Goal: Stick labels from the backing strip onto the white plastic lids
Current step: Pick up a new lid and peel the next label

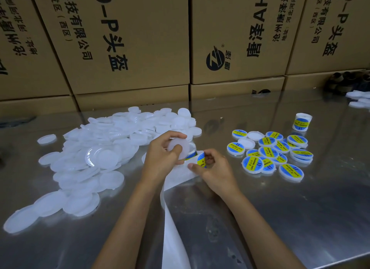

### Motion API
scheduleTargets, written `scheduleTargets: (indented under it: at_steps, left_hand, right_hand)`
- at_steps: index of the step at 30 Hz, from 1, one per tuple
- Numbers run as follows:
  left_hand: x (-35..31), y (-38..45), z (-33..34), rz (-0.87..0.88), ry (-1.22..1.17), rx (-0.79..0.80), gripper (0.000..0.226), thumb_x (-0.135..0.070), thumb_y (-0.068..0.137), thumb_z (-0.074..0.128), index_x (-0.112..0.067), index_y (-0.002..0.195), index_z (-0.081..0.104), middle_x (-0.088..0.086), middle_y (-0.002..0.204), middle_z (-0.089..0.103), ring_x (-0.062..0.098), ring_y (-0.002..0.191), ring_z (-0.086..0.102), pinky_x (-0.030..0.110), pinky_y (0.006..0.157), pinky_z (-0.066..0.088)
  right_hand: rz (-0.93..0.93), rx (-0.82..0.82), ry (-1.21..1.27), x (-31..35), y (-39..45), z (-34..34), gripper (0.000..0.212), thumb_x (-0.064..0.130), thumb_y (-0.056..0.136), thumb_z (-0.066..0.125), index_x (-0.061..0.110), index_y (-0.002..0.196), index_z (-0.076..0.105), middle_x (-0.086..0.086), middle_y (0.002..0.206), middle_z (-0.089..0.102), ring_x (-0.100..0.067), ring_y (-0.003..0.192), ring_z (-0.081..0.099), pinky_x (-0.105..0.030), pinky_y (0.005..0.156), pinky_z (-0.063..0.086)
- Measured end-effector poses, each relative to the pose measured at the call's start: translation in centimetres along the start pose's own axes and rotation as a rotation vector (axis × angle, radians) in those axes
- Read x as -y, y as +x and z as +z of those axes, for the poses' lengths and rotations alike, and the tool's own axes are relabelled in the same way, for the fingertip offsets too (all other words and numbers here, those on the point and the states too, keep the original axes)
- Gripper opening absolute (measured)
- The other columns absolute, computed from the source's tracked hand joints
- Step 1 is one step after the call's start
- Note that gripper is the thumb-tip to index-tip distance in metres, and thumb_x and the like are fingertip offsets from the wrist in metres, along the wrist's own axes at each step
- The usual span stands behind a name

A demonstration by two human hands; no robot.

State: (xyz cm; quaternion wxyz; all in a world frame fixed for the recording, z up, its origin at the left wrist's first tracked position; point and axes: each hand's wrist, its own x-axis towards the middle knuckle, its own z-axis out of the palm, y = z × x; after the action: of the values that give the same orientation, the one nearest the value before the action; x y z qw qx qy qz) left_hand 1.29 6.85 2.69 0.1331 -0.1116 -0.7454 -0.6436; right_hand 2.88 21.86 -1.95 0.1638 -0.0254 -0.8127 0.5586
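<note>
**Labels going onto white lids at a steel table**

Labels, round blue and yellow stickers, come off a white paper backing strip (172, 228) that runs from the near edge of the shiny steel table (280, 208) up to my hands. My right hand (212, 168) pinches one round blue and yellow label (201, 159) between thumb and fingers, partly lifted from the strip. My left hand (162, 158) grips a blank round white plastic lid (179, 147), held tilted just left of the label. A small roll of more labels (192, 150) sits behind the lid, mostly hidden. My two hands are close together at the middle of the table.

To the left lies a big loose heap of blank white lids (96, 154). To the right is a smaller cluster of labelled lids (274, 154), with two unlabelled ones among them. Farther right stands a small white label roll (302, 122). Brown cardboard boxes (130, 38) with black printing form a wall along the far side.
</note>
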Motion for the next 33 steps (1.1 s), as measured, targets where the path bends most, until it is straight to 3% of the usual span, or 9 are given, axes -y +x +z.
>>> scheduleTargets:
  at_steps: [3, 5, 7, 12, 15, 18, 23, 28, 33]
  left_hand:
    - [0.3, 0.0, 0.1, 0.016, 0.151, 0.094, 0.033, -0.001, 0.085, 0.062, -0.033, 0.086, 0.072, -0.029, 0.094, 0.066, 0.009, 0.104, 0.062, 0.034, 0.072, 0.061]
    - [0.4, -0.1, 0.2, 0.025, 0.268, 0.131, 0.018, -0.018, 0.082, 0.076, -0.034, 0.086, 0.069, -0.024, 0.095, 0.067, 0.004, 0.101, 0.062, 0.026, 0.081, 0.055]
    - [0.3, -0.2, 0.2, 0.024, 0.343, 0.132, 0.023, -0.037, 0.075, 0.085, -0.036, 0.086, 0.065, -0.021, 0.093, 0.066, 0.001, 0.093, 0.060, 0.021, 0.074, 0.052]
    - [-0.2, -0.7, 0.8, -0.020, 0.463, 0.092, 0.041, -0.055, 0.064, 0.086, -0.037, 0.088, 0.057, -0.010, 0.087, 0.065, 0.014, 0.080, 0.065, 0.042, 0.073, 0.058]
    - [-0.1, -0.6, 0.7, -0.024, 0.479, 0.070, 0.036, -0.045, 0.069, 0.086, -0.036, 0.087, 0.057, -0.009, 0.083, 0.064, 0.019, 0.071, 0.064, 0.045, 0.071, 0.058]
    - [0.1, -0.3, 0.2, -0.051, 0.372, 0.083, 0.028, -0.028, 0.073, 0.085, -0.033, 0.085, 0.061, -0.008, 0.092, 0.066, 0.017, 0.076, 0.064, 0.049, 0.071, 0.058]
    - [0.0, 0.2, -0.5, -0.159, 0.213, 0.125, 0.024, -0.010, 0.078, 0.083, -0.021, 0.093, 0.068, 0.005, 0.110, 0.064, 0.019, 0.070, 0.066, 0.032, 0.046, 0.056]
    - [0.2, 0.4, -1.1, -0.254, 0.102, 0.144, 0.024, -0.006, 0.079, 0.081, -0.022, 0.092, 0.069, 0.005, 0.099, 0.067, 0.004, 0.056, 0.066, 0.025, 0.046, 0.054]
    - [0.3, 0.6, -1.5, -0.289, 0.051, 0.170, 0.027, -0.001, 0.077, 0.081, -0.022, 0.091, 0.071, -0.004, 0.081, 0.069, 0.011, 0.053, 0.066, 0.026, 0.046, 0.054]
  right_hand:
    - [-0.049, 0.005, -0.045, 0.1, -0.3, 0.0, 0.038, 0.031, 0.071, 0.087, 0.028, 0.090, 0.053, 0.004, 0.092, 0.060, -0.018, 0.098, 0.054, -0.029, 0.083, 0.046]
    - [-0.100, 0.013, -0.088, 0.2, -0.6, 0.0, 0.041, 0.035, 0.070, 0.086, 0.023, 0.089, 0.052, 0.005, 0.089, 0.055, -0.016, 0.092, 0.051, -0.025, 0.076, 0.042]
    - [-0.127, 0.023, -0.091, 0.4, -0.8, 0.1, 0.041, 0.036, 0.070, 0.084, 0.019, 0.085, 0.050, 0.004, 0.086, 0.054, -0.014, 0.085, 0.050, -0.023, 0.069, 0.039]
    - [-0.144, 0.081, -0.080, 0.8, -1.4, 0.0, 0.048, 0.039, 0.066, 0.085, 0.021, 0.082, 0.044, 0.010, 0.067, 0.047, -0.008, 0.061, 0.041, -0.018, 0.053, 0.033]
    - [-0.103, 0.143, 0.019, 1.1, -1.5, 0.1, 0.040, 0.032, 0.068, 0.086, 0.019, 0.085, 0.051, 0.011, 0.065, 0.049, -0.006, 0.058, 0.040, -0.020, 0.056, 0.037]
    - [-0.038, 0.185, 0.178, 1.5, -1.2, -0.1, 0.024, 0.015, 0.077, 0.082, 0.017, 0.088, 0.061, 0.003, 0.075, 0.059, -0.006, 0.061, 0.049, -0.018, 0.063, 0.046]
    - [-0.006, 0.213, 0.251, 1.5, -1.0, -0.4, 0.022, 0.004, 0.081, 0.078, 0.020, 0.090, 0.066, -0.005, 0.087, 0.066, -0.009, 0.069, 0.058, -0.017, 0.071, 0.052]
    - [0.051, 0.184, 0.250, 1.4, -0.9, -0.2, 0.019, 0.008, 0.077, 0.083, 0.015, 0.088, 0.069, -0.005, 0.083, 0.065, -0.001, 0.061, 0.055, -0.013, 0.067, 0.049]
    - [0.063, 0.182, 0.243, 1.5, -1.0, 0.0, 0.022, 0.006, 0.075, 0.084, 0.012, 0.087, 0.067, -0.001, 0.077, 0.057, -0.002, 0.055, 0.047, -0.013, 0.060, 0.045]
